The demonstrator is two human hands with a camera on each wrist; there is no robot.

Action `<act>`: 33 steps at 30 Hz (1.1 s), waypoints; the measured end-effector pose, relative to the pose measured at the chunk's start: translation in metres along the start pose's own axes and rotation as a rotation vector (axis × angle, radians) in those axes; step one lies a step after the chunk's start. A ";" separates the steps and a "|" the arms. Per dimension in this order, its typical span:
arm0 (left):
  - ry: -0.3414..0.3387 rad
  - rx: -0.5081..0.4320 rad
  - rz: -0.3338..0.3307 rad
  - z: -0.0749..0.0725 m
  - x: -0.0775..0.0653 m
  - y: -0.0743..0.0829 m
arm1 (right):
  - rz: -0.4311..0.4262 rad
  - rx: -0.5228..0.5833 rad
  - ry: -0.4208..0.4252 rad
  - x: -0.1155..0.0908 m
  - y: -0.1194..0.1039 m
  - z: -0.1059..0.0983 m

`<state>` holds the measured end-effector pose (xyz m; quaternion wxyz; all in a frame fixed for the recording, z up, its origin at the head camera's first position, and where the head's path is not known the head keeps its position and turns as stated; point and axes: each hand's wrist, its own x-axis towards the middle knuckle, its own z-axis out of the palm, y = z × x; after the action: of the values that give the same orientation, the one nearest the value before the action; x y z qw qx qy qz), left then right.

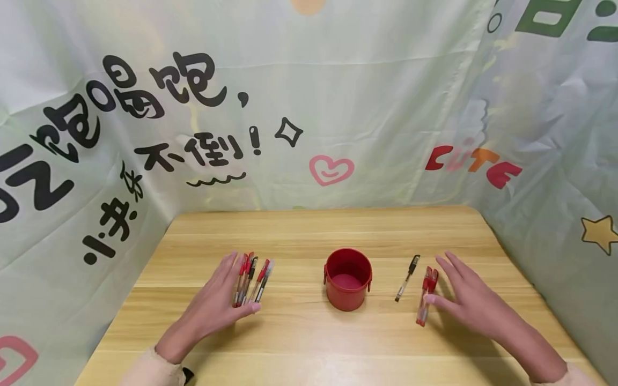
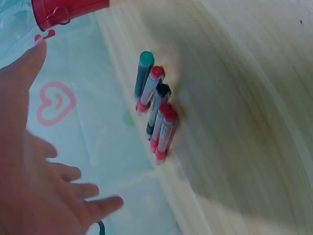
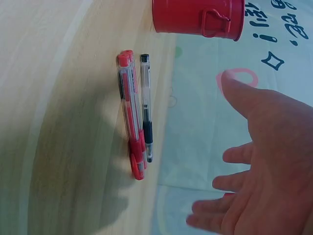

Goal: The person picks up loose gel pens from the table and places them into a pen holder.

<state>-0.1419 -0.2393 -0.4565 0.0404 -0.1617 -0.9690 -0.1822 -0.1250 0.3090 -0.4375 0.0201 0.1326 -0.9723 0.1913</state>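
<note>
My left hand [image 1: 212, 303] is held over the left group of pens, fingers extended and thumb spread, gripping nothing. That group lies side by side on the table: red pens [image 2: 166, 132], a black pen [image 2: 156, 110] and a pen with a green end [image 2: 144, 73]. On the other side my right hand [image 1: 475, 305] is spread beside two red pens [image 1: 422, 311], its thumb overlapping them in the head view. The right wrist view shows this hand's palm with nothing in it. Left of the red pens lies a black-capped pen [image 1: 407, 279].
A round red bucket [image 1: 346, 297] with small side handles stands upright between the two pen groups. The wooden table [image 1: 309, 343] runs back to a printed cloth [image 1: 376, 107] hanging behind it and at both sides.
</note>
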 end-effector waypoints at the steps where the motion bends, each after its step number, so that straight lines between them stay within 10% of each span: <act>1: 0.017 -0.009 0.012 0.000 0.001 0.001 | -0.005 0.006 0.013 0.000 0.001 0.000; 17: 0.035 -0.289 0.054 0.013 0.019 0.031 | 0.065 0.042 0.132 0.004 0.013 -0.001; 33: -0.022 -0.440 0.014 0.030 0.031 0.059 | 0.199 0.068 0.073 0.007 0.028 -0.002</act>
<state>-0.1529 -0.1672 -0.4604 -0.0051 -0.1752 -0.9051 -0.3874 -0.1389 0.3326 -0.4454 0.0319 0.0292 -0.9723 0.2298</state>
